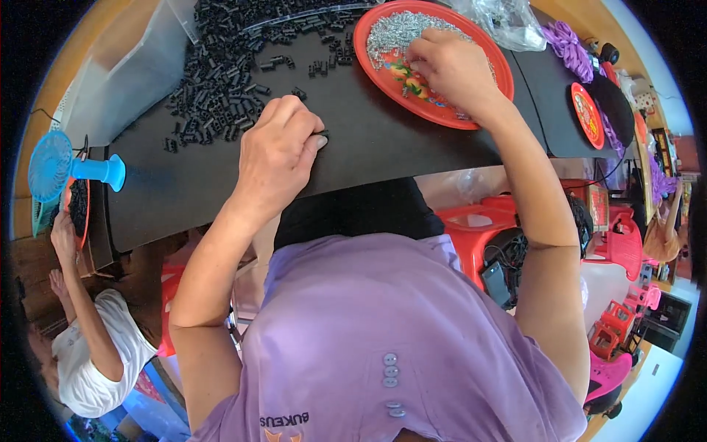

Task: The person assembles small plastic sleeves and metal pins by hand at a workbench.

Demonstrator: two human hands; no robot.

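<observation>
Near the table's front edge, my left hand [278, 151] is closed, thumb pressed against curled fingers. A small dark edge shows at its fingertips; what it holds is mostly hidden. Just beyond it a heap of small black plastic parts [213, 92] spreads over the table. My right hand [453, 66] reaches over a round red tray [363, 55] with a printed fruit pattern. Its fingers are bent together at the edge of a pile of tiny silver metal pieces [390, 33] in the tray. Whatever lies between those fingertips is too small to name.
A translucent plastic bin [143, 81] stands on the left, by a blue fan [51, 166]. Clear plastic bags [508, 26] lie beyond the tray. Purple cord [568, 48] and another red tray [587, 114] are farther right. A co-worker [103, 346] sits at left; red stools [479, 221] stand below.
</observation>
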